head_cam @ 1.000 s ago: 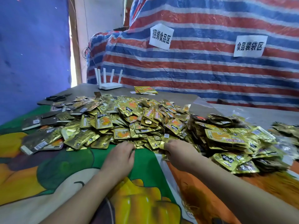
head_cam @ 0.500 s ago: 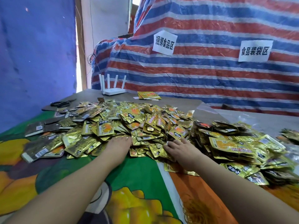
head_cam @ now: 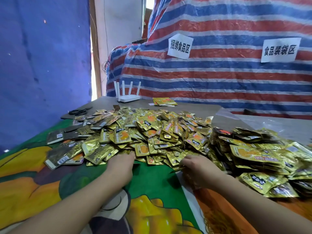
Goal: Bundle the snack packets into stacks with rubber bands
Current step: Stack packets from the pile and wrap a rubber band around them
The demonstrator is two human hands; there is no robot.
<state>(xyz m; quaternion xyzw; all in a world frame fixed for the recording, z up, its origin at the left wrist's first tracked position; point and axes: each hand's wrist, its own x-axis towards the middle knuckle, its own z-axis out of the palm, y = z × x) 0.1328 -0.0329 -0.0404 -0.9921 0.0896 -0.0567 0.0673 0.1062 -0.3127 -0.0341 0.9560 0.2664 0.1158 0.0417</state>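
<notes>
A wide heap of gold snack packets covers the middle of the table. Banded stacks of packets lie to the right. My left hand reaches into the heap's near edge, and its fingers are hidden under the packets. My right hand is at the same edge further right, its fingers curled onto a few packets. A tangle of yellow rubber bands lies on the cloth beneath my right forearm.
A colourful printed cloth covers the near table. At the far side stand a white router, black scissors and a small packet stack. A striped tarp with two paper signs hangs behind.
My right hand held a packet, then spread flat on the heap, and now curls at its near edge. My left hand has stayed pushed into the heap's edge.
</notes>
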